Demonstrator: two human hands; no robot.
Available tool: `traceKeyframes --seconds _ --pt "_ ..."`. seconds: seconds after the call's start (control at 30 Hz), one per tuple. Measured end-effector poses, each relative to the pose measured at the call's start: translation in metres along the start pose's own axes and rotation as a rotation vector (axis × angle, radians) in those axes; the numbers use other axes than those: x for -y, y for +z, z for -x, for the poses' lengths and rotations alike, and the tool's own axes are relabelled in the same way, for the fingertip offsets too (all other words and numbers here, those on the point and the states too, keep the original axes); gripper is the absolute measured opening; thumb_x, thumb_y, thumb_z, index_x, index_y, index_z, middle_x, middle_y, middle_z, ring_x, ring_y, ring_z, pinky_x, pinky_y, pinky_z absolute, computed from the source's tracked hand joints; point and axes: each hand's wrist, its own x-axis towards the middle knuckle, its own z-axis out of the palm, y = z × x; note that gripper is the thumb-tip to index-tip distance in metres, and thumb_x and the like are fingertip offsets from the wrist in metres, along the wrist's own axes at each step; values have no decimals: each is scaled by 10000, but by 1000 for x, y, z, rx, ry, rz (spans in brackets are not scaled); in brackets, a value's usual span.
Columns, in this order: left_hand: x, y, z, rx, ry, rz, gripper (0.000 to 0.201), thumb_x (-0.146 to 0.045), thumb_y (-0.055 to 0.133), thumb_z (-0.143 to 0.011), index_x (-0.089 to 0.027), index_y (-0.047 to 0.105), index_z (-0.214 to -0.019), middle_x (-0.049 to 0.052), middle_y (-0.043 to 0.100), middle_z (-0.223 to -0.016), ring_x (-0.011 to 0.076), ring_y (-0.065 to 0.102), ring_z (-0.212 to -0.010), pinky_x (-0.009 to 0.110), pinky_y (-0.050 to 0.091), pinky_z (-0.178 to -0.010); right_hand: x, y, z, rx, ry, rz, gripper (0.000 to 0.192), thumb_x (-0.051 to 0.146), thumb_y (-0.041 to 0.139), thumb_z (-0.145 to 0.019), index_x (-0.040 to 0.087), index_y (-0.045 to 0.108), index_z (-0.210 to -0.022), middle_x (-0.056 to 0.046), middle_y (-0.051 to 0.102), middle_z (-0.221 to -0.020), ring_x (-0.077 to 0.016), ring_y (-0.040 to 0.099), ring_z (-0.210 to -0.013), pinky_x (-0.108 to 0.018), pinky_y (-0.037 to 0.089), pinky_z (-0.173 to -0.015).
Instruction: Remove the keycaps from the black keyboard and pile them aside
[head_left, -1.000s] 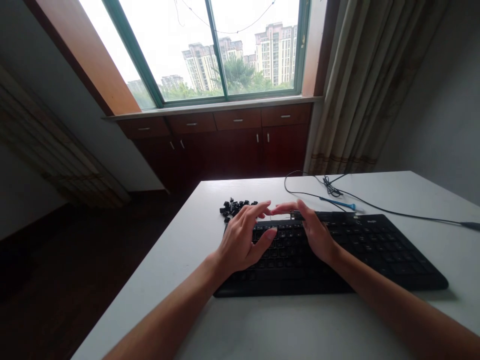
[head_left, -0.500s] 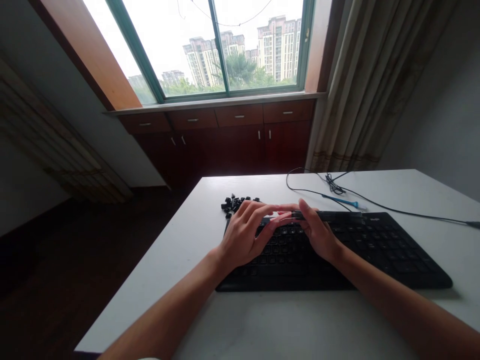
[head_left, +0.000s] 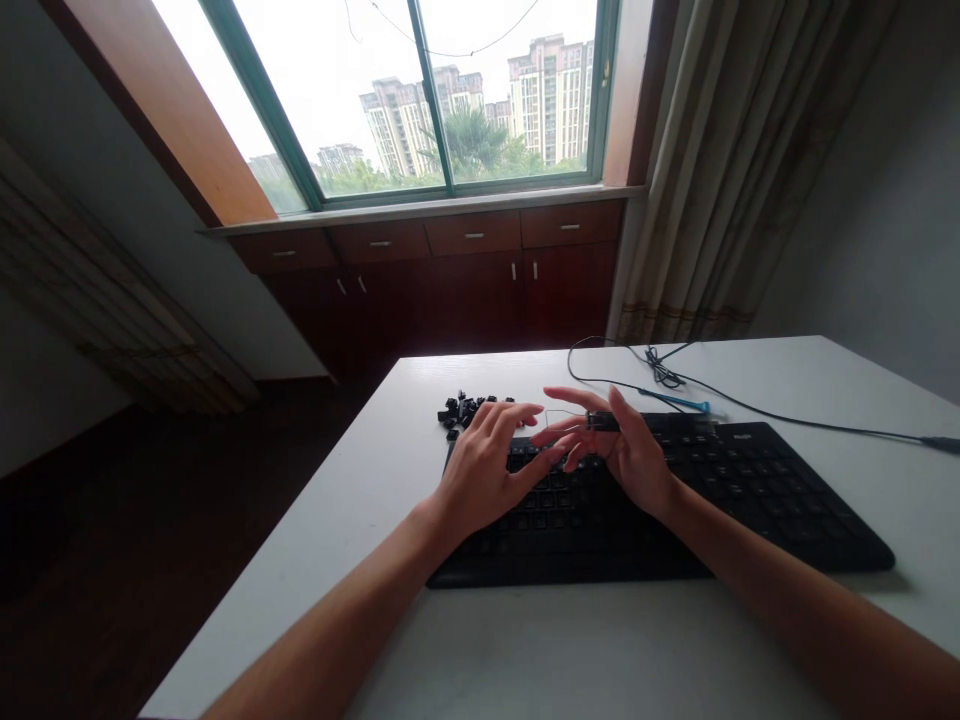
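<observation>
Lying across the white table is a black keyboard (head_left: 780, 490), with bare key sockets on its left part. My right hand (head_left: 626, 450) is over the keyboard's far middle, closed on a wire keycap puller (head_left: 602, 421) between thumb and fingers. The puller's thin wire ends point left and its dark handle lies along the hand. Over the keyboard's left end, my left hand (head_left: 487, 455) has its fingers curved and thumb apart, with nothing visible in them. Its fingertips are close to the wire ends. Loose black keycaps (head_left: 457, 408) form a pile beyond my left hand.
A blue-handled brush-like tool (head_left: 675, 400) lies behind the keyboard. Near it, a black cable (head_left: 664, 370) is bundled and runs off to the right. The table's left edge (head_left: 300, 480) drops to a dark floor. A window and cabinets are beyond.
My hands have come apart at the fingertips. My left fingers have left the puller's wire end, while my right fingers have spread and still hold the puller. The view has shifted slightly.
</observation>
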Motion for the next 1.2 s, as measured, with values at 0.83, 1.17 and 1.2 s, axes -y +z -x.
traceKeyframes --seconds 0.83,1.17,1.2 --pt "-2 -2 -1 308 195 72 395 -177 472 -1016 -239 512 -1404 84 652 -1284 245 601 -1144 432 494 -992 4 5 3 -19 13 -4 643 642 265 -1013 252 494 -1469 -119 727 -1224 -258 722 -946 -383 544 -809" --pt "-2 0 -1 156 166 61 272 -201 591 -956 -221 627 -1225 74 711 -1101 217 630 -962 390 555 -847 3 5 1 -44 0 -8 623 652 271 -1003 253 571 -1377 -111 706 -1229 -230 713 -863 -326 545 -691" --pt "-1 1 0 132 167 58 264 -206 609 -947 -228 638 -1208 68 715 -1069 214 625 -944 385 558 -832 3 5 0 -42 3 -8 625 656 271 -1001 255 572 -1374 -110 706 -1222 -229 714 -855 -325 545 -685"
